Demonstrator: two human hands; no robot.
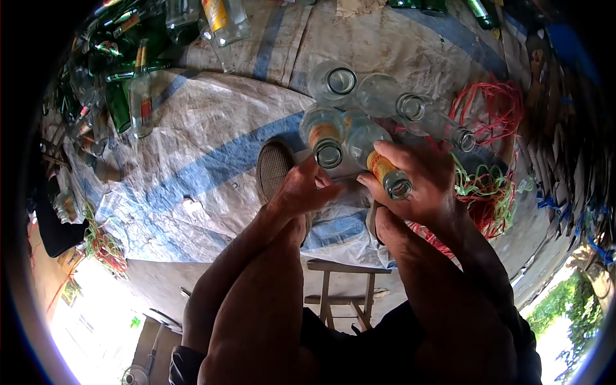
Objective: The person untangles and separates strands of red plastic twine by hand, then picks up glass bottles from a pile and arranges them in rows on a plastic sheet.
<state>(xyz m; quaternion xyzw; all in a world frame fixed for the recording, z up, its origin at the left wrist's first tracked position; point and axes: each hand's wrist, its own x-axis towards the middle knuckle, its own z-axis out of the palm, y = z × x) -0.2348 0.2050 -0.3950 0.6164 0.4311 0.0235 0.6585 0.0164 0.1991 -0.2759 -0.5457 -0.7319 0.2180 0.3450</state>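
Several clear glass bottles stand grouped before me, mouths towards me. My right hand (418, 178) has its fingers and thumb around the neck of a bottle with a yellow neck label (380, 165). My left hand (305, 189) is close beneath the mouth of another labelled bottle (323, 132), fingers partly curled. Whether it touches that glass is hidden. Behind these two are a wide-mouthed bottle (329, 82) and a second unlabelled bottle (385, 94). A slimmer clear bottle (440, 122) leans out to the right.
A blue-striped woven plastic sheet (216, 163) covers the ground. Green and clear bottles (118, 103) are heaped at left. Red plastic twine (488, 110) and tangled green and red twine (486, 197) lie at right, beside stacked flat material (553, 134). A wooden stool (346, 266) is below me.
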